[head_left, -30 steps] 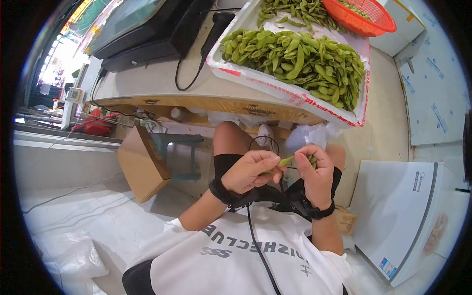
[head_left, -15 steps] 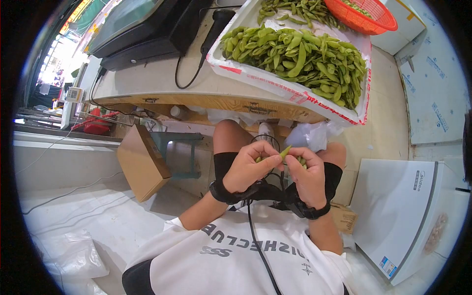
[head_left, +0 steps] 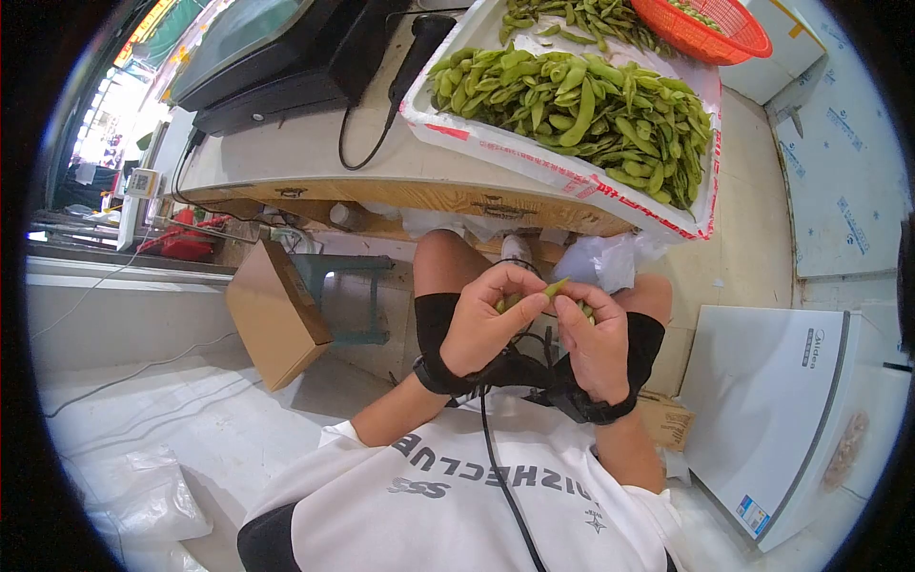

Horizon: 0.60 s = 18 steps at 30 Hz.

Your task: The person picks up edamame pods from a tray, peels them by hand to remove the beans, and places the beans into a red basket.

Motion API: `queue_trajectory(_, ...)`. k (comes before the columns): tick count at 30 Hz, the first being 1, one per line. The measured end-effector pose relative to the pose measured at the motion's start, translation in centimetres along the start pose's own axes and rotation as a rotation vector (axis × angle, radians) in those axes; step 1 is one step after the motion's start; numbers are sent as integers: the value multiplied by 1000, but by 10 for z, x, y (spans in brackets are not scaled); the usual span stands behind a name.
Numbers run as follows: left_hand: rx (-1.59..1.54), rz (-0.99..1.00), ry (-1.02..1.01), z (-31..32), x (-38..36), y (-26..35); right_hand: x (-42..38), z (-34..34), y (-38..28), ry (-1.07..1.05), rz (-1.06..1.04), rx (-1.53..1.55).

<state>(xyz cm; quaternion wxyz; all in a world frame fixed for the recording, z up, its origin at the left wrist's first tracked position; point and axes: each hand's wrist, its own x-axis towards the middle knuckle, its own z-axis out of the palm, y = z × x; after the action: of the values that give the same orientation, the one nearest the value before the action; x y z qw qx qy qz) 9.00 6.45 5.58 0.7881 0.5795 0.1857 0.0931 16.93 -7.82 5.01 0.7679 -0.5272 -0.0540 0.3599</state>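
Above my lap, my left hand [head_left: 493, 322] and my right hand [head_left: 596, 345] meet around one green edamame pod [head_left: 556, 287]. Thumbs and fingertips of both hands pinch it, and its tip pokes up between them. More green pods or beans [head_left: 585, 311] show in the curled fingers of my right hand, and a bit of green is also visible inside my left. In front of me a white foam box [head_left: 534, 160] holds a large heap of edamame pods [head_left: 572, 110]. An orange-red basket [head_left: 705, 43] with shelled beans stands at the box's far right corner.
The foam box rests on a counter [head_left: 276, 162] beside a black scale-like machine [head_left: 286, 71] and a black handheld scanner [head_left: 424, 52]. A cardboard box [head_left: 276, 315] leans by a teal stool [head_left: 357, 296] on the left. To the right stands a white Midea freezer [head_left: 762, 400].
Both hands stay nearly in place, still pinching the pod. The pod has tilted slightly and its tip sits a little lower between the fingertips.
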Motion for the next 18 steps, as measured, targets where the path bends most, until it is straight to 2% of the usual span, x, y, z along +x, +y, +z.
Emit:
queue_trajectory(2,366,237,75,3,1,0,0,0,2,12,-22,-22)
queue_trajectory(5,525,244,72,3,-3,8,-1,0,3,26,-46,-100)
queue_trajectory(11,588,472,31,1,1,1,0,-3,4,19,-15,-93)
queue_trajectory(18,515,448,4,-1,2,-2,2,-7,7,10,-36,-116)
